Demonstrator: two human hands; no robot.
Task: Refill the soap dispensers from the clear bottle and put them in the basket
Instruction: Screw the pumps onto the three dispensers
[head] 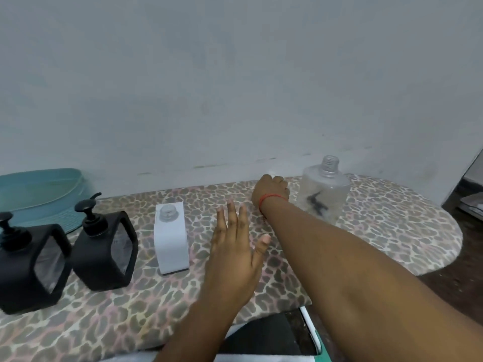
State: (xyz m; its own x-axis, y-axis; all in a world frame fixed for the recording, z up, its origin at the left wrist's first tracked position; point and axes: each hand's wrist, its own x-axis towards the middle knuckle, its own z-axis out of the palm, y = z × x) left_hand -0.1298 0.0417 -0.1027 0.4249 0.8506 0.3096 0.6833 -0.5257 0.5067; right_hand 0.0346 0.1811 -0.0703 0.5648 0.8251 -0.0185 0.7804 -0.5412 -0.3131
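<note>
Landmark: white dispenser [171,236], uncapped, upright on the leopard-print cloth [379,231].
Left of it: two black dispensers [104,244] close together; narrow gap beside the nearer.
Behind-left: teal basket [44,194] against the wall.
Right of it: left hand [235,246] hovering, then right forearm [339,257] crossing.
Far right: clear bottle [325,194] beside the right hand [270,190].
In front: bare cloth.

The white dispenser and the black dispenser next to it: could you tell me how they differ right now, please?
The white dispenser has no pump, so its clear threaded neck stands open; the black dispenser beside it has its black pump fitted. The white one has solid, opaque walls, while the black one is a dark frame around a see-through panel. The white one looks slimmer and the black one wider. Both stand upright on the leopard-print cloth, untouched by either hand.
</note>
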